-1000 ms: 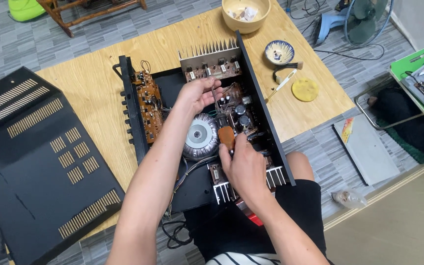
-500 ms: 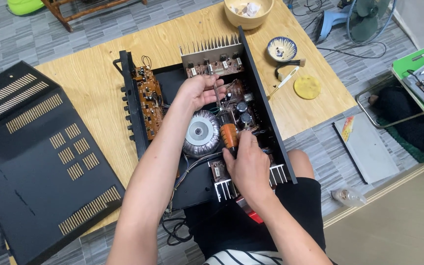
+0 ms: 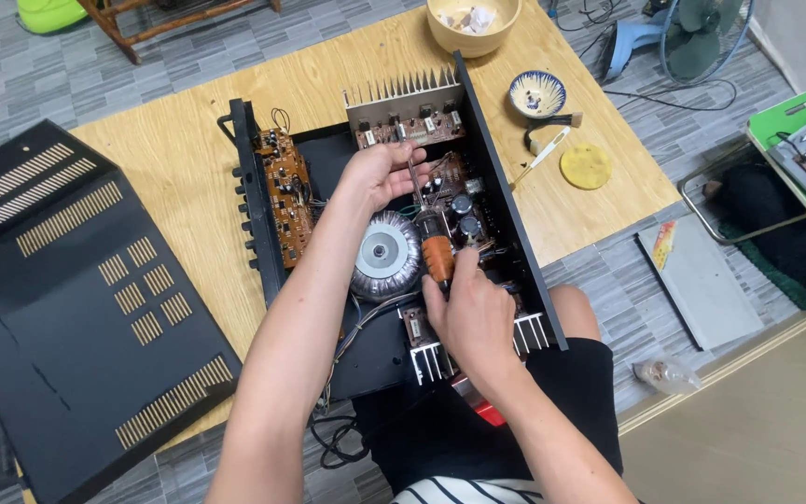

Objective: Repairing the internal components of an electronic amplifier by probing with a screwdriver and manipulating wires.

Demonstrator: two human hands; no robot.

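An opened black amplifier chassis (image 3: 501, 159) lies on a low wooden table (image 3: 188, 177), showing circuit boards, a round silver transformer (image 3: 384, 254) and finned heat sinks. My right hand (image 3: 473, 313) grips the orange handle of a screwdriver (image 3: 437, 254), whose shaft points away from me toward the far board. My left hand (image 3: 377, 173) reaches over the transformer and pinches the shaft near its tip, by the far circuit board (image 3: 412, 126).
The amplifier's black vented cover (image 3: 67, 299) lies at the left, partly off the table. A tan bowl (image 3: 473, 23), a small patterned dish (image 3: 536, 93), a brush and a yellow disc (image 3: 586, 166) sit at the far right. On the floor are a fan (image 3: 692, 28) and a green tray (image 3: 799, 140).
The camera view has shifted slightly. My right hand has slid a little toward me along the screwdriver handle, while my left hand stays at the shaft near the far board.
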